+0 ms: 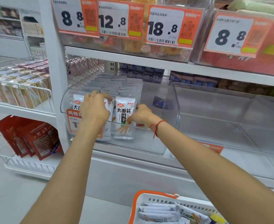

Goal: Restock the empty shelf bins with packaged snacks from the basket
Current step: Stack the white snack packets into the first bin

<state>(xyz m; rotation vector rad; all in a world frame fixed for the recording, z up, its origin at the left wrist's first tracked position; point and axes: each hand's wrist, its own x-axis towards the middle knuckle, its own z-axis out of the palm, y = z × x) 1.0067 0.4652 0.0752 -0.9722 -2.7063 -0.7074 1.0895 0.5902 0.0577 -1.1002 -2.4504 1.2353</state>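
A clear plastic shelf bin [162,143] holds rows of white snack packets standing upright on its left side. My left hand [94,107] reaches over the front wall and grips the tops of the left row of packets [76,104]. My right hand [141,116] holds the right edge of the front packet [124,113] of the second row, its fingers curled round it. The bin's right part has no packets in it. At the bottom, a white basket with an orange rim [150,194] holds more white packets [159,212].
To the right stands another clear bin [230,120] with nothing in it. Price tags [163,25] hang from the stocked shelf above. To the left, a side rack carries flat packs [18,81] and a low white tray of red pouches [29,138].
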